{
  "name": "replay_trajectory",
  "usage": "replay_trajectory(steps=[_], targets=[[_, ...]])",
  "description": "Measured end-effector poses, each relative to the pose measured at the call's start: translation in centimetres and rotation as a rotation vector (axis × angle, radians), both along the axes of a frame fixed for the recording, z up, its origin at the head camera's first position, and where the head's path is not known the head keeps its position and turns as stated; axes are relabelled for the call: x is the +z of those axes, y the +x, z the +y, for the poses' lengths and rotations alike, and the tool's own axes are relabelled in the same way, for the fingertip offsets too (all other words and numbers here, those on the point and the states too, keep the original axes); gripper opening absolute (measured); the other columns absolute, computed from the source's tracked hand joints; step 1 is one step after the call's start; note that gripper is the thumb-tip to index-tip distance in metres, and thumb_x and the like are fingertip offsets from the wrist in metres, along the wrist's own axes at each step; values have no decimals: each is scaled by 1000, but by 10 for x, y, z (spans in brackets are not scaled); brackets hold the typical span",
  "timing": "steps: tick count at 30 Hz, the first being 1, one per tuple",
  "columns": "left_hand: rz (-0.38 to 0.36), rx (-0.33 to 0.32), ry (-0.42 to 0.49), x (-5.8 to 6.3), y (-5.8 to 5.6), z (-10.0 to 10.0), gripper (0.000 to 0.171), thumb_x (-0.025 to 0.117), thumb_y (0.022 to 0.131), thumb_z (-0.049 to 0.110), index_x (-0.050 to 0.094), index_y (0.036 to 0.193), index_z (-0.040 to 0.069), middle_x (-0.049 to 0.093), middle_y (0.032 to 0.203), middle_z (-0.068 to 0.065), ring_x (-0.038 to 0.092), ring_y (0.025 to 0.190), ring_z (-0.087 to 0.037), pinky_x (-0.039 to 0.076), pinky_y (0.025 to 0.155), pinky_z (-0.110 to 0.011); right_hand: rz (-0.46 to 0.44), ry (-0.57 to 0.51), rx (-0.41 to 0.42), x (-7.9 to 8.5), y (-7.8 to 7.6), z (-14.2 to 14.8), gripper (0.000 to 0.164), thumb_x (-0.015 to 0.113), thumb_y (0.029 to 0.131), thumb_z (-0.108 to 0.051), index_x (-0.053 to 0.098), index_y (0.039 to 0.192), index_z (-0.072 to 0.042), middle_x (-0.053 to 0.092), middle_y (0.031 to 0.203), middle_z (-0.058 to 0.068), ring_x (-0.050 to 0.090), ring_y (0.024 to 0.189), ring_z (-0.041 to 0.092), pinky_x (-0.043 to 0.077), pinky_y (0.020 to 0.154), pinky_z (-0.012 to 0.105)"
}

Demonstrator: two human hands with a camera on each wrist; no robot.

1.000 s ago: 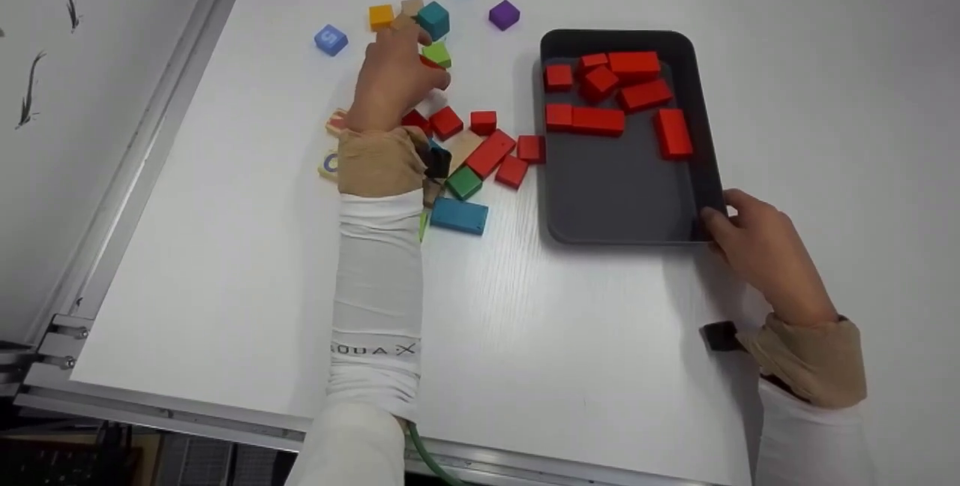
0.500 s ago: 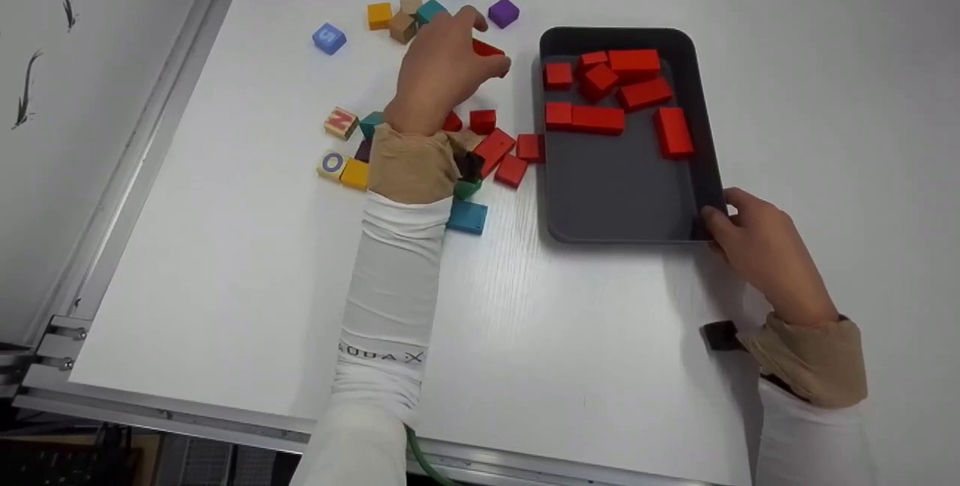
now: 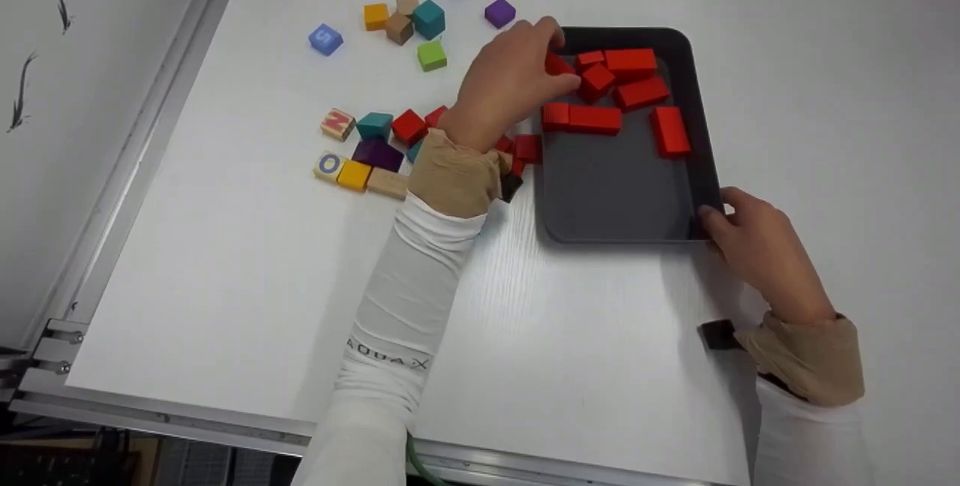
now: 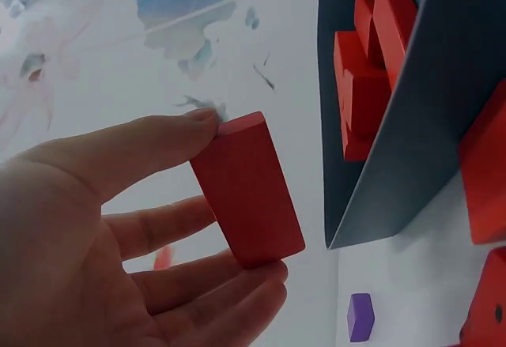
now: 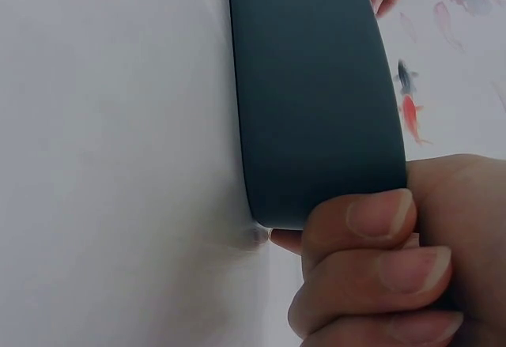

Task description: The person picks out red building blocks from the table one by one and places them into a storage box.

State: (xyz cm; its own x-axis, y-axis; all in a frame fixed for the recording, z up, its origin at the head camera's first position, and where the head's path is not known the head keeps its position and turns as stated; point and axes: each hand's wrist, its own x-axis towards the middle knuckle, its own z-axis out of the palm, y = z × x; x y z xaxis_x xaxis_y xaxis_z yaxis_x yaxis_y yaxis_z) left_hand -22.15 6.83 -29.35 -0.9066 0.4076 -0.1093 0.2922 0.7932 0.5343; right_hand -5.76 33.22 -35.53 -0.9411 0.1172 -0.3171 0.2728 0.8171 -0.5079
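Note:
My left hand [image 3: 514, 73] pinches a red rectangular block [image 4: 249, 193] between thumb and fingers, at the upper left side of the dark grey tray [image 3: 615, 201]. In the left wrist view the block is beside the tray's outer wall, tilted, with its broad face showing. My right hand [image 3: 765, 246] grips the tray's lower right corner, thumb over the rim and fingers curled against the outside wall. Inside the tray lie several red blocks, among them a long one [image 3: 595, 119] and one by the right wall [image 3: 670, 132].
Left of the tray lie mixed blocks: a red cube [image 3: 409, 126], a purple block [image 3: 378, 154], a yellow cube [image 3: 354, 175], partly hidden by the left arm. Farther back are a lime cube [image 3: 432, 55], a teal cube [image 3: 429, 19] and a purple cube [image 3: 500, 13].
My left hand has carried the red block rightward from among the back cubes to the tray's left side, uncovering the lime cube. My right hand has stayed at the tray's corner.

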Motion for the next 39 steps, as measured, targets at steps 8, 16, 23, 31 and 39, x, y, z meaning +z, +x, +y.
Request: replay_trajectory(steps=[8, 16, 23, 31, 39], targets=[[-9, -138, -38, -8, 1, 15, 54, 61, 91, 36, 42, 141, 25, 47, 139, 2, 48, 121, -11, 39, 105, -23, -7, 4, -7, 1, -1, -2, 44, 39, 102, -30, 48, 132, 2, 63, 89, 18, 55, 71, 23, 44, 55, 28], [-3, -237, -88, -16, 2, 17, 53, 61, 93, 23, 41, 142, 26, 42, 145, 2, 47, 124, -12, 38, 107, -25, -5, 5, -5, 0, -1, -2, 45, 38, 102, -30, 47, 133, 2, 63, 92, 20, 56, 72, 24, 44, 56, 29], [15, -303, -164, -20, 2, 20, 49, 57, 94, 15, 44, 140, 24, 40, 146, 1, 45, 127, -13, 34, 110, -26, 18, 0, 11, -1, 0, -1, 44, 37, 102, -29, 50, 129, 3, 64, 83, 15, 55, 65, 17, 44, 53, 27], [33, -296, -155, -25, -1, 21, 45, 51, 96, 10, 46, 139, 23, 40, 147, 2, 43, 130, -13, 31, 112, -25, 21, -2, 12, -1, 0, 0, 43, 39, 102, -28, 50, 128, 4, 64, 85, 16, 55, 67, 18, 44, 54, 27], [12, -312, -198, -20, -1, 24, 48, 56, 95, 16, 44, 141, 24, 43, 146, 2, 41, 128, -16, 33, 111, -27, 8, -15, 2, 0, 1, 1, 43, 38, 102, -30, 49, 129, 2, 64, 85, 16, 55, 66, 18, 44, 53, 27]])
